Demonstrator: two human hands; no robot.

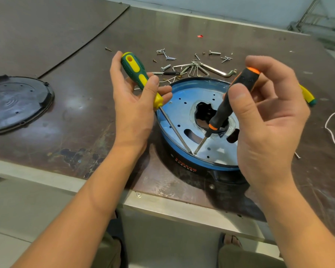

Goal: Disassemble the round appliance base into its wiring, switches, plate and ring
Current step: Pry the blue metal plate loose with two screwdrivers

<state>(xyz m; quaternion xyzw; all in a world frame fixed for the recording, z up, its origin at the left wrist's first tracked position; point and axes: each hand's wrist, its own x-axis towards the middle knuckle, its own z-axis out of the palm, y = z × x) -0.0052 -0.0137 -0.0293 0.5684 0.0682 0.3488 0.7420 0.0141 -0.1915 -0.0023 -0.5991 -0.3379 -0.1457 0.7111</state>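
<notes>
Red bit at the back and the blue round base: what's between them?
Loose screws and a bunch of hex keys lie on the table there, shown in the head view.

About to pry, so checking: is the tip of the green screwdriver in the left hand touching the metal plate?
Touching. Head view: the green screwdriver in the left hand ends tip-down on the metal plate at its near rim, no gap visible.

Glossy, mirror-smooth metal plate [182, 111] in a black plastic base [174, 161]. At nine o'clock, a matt black plastic cover [14, 103]. At twelve, bright metal screws [170, 58] and hex keys [217, 71]. Green screwdriver [132, 66] and black screwdriver [223, 111]: ribbed plastic handles, polished steel shafts. Brown table [81, 105]: scuffed, dull sheen.
</notes>
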